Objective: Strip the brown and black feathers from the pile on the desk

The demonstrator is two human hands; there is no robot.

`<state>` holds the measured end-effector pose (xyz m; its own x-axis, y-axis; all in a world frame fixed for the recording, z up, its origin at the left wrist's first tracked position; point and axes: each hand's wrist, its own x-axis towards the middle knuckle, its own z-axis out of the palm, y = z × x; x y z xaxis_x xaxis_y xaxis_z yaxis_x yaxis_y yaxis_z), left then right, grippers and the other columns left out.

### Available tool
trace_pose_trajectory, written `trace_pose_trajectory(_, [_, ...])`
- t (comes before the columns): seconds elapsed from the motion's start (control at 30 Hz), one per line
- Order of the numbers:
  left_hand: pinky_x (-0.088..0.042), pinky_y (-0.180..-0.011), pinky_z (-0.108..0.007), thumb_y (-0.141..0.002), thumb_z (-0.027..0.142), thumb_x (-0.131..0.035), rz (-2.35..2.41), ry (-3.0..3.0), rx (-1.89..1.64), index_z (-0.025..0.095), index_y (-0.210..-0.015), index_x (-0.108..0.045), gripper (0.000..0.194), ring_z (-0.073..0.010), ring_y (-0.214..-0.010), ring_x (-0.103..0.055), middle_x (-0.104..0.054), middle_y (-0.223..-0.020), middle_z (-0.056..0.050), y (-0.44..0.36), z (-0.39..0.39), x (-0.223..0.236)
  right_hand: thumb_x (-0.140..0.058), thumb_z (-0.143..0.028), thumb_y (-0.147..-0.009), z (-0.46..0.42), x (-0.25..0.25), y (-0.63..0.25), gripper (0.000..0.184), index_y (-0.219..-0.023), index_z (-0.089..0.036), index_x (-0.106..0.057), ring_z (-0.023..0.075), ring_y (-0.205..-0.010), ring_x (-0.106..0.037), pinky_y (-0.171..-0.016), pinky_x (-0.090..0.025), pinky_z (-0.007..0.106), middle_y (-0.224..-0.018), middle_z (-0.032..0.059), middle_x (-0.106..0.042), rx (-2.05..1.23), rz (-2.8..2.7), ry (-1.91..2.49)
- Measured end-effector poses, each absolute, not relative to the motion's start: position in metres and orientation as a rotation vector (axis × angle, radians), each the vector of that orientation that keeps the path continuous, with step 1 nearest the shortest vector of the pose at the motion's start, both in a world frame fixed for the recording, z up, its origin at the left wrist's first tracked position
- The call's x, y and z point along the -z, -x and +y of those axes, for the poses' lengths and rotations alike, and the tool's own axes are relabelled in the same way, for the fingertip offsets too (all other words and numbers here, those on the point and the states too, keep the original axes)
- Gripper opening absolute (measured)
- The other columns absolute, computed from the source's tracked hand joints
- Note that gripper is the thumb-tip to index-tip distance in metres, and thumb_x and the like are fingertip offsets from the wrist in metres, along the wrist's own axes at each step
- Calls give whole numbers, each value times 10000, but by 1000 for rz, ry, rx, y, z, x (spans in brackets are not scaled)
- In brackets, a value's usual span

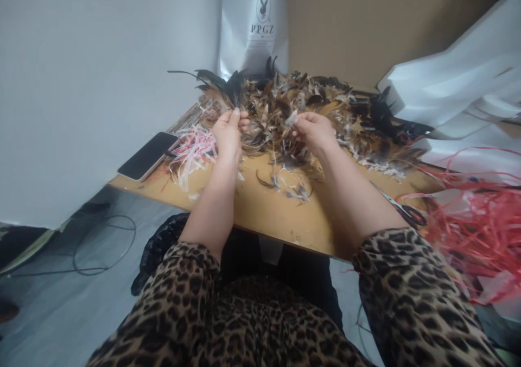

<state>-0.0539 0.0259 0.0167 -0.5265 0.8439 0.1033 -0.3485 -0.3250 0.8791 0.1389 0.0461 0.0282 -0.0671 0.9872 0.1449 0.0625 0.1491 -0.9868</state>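
My left hand (228, 132) pinches a few long black feathers (233, 89) that point up and away, a greenish sheen on them. Opposite it, my right hand (316, 132) has thumb and forefinger closed on a small pale feather (291, 118). Both hands hover in front of a wide heap of brown, black and whitish feathers (321, 98) on the wooden table (260, 209). Several loose small feathers (299, 190) lie between my forearms, near the table's front.
A phone (147, 155) lies at the table's left edge, beside pink and white strips (193, 150). Scissors (407, 210) rest by my right forearm. Red ribbon strands (480, 231) pile up at the right. A silvery bag (254, 36) stands behind the heap, white foam pieces (451, 79) at right.
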Motion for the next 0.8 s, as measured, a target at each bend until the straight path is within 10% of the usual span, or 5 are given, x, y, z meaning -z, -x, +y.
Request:
trace_pose_trajectory(0.23, [-406, -475, -112, -782, 336, -671, 1068, -764, -1873, 167, -706, -561, 216, -29, -529, -577, -675, -682, 8, 46, 20, -20, -736, -565, -633, 32, -46, -145, 449, -770, -181, -547, 85, -542, -588, -468, -438, 192, -730, 17, -668, -1244, -1410, 1020])
trace_pose_trajectory(0.47, [-417, -477, -132, -757, 347, -694, 1036, -767, -1867, 166, -695, -570, 228, -30, -514, -575, -665, -681, 12, 45, 21, -18, -729, -323, -628, 32, -23, -168, 211, -653, -136, -634, 54, -396, -395, -414, -319, 202, -502, -19, -578, -959, -1581, 1312])
trace_pose_trajectory(0.8, [-411, -469, -116, -760, 352, -690, 1047, -847, -1772, 161, -720, -585, 222, -27, -514, -575, -679, -689, 3, 36, 17, -18, -641, -249, -630, 40, -6, -171, 136, -707, -139, -664, 126, -562, -519, -628, -440, 275, -601, 6, -619, -533, -1681, 1484])
